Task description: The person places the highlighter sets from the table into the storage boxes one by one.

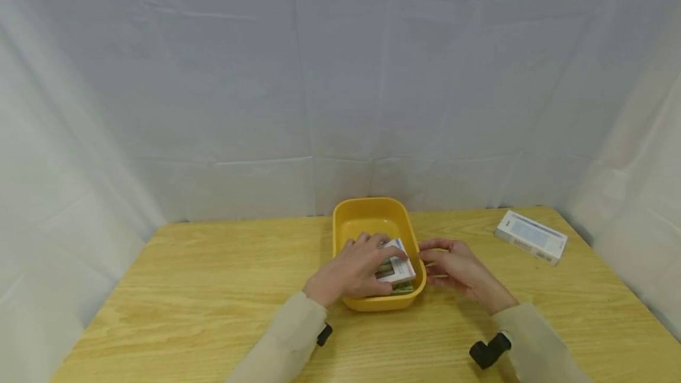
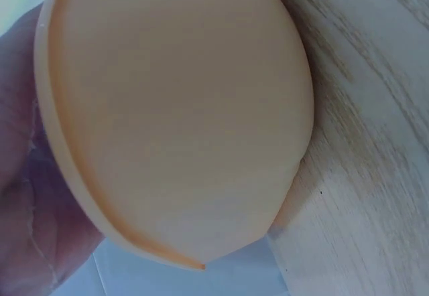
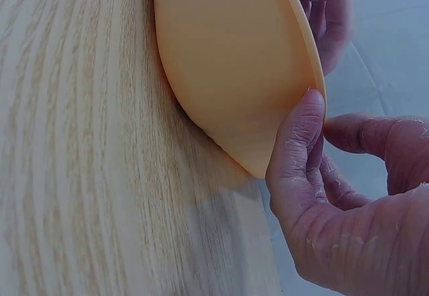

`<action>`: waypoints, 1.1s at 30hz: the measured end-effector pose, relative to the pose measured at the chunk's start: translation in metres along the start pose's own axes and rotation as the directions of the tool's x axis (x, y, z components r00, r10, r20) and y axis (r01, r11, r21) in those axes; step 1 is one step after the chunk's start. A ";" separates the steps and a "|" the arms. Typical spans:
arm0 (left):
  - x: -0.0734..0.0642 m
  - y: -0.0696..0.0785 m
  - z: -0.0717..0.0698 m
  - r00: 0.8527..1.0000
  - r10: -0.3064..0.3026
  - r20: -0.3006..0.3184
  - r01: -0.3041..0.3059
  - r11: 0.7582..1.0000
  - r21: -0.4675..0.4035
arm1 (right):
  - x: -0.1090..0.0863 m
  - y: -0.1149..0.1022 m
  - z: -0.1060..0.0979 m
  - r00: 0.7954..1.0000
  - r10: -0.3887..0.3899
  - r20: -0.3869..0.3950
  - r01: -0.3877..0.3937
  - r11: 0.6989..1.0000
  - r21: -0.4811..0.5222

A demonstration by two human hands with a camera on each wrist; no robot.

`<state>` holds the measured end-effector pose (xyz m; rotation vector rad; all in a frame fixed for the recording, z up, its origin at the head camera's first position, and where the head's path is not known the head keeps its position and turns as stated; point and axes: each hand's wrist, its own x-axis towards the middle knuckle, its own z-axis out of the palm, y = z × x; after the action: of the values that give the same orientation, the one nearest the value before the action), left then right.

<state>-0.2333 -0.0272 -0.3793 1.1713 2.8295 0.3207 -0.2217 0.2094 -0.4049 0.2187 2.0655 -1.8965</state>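
Note:
A yellow plastic tub [image 1: 370, 206] stands on the wooden table. My left hand [image 1: 355, 269] reaches into it from the left, thumb and fingers spread around a small white box [image 1: 403, 269] and gripping it by its edges. Beneath that box, a green printed item [image 1: 402, 288] lies partly hidden in the tub. At the tub's right side, my right hand [image 1: 456, 268] pinches the rim; the right wrist view shows its thumb over the rim and a finger [image 3: 299, 132] against the outer wall. The tub's wall [image 2: 181, 108] blocks most of the left hand in the left wrist view.
Toward the table's back right corner lies a flat white and blue box [image 1: 532, 236]. Pale sheeting [image 1: 239, 105] hangs behind the wooden table [image 1: 223, 270] and along both sides.

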 end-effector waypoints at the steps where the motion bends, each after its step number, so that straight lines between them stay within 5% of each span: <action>1: 0.000 0.000 0.000 1.000 -0.002 0.003 0.002 1.000 -0.001 | 0.000 0.000 0.000 1.000 -0.001 0.002 0.001 1.000 0.001; 33: 0.005 0.000 0.008 0.998 -0.022 0.064 0.020 0.999 0.030 | 0.003 0.000 -0.001 1.000 0.017 -0.023 -0.017 1.000 -0.025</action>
<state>-0.2361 -0.0221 -0.3865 1.1354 2.7983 0.2360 -0.2242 0.2100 -0.4058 0.2525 2.0949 -1.8652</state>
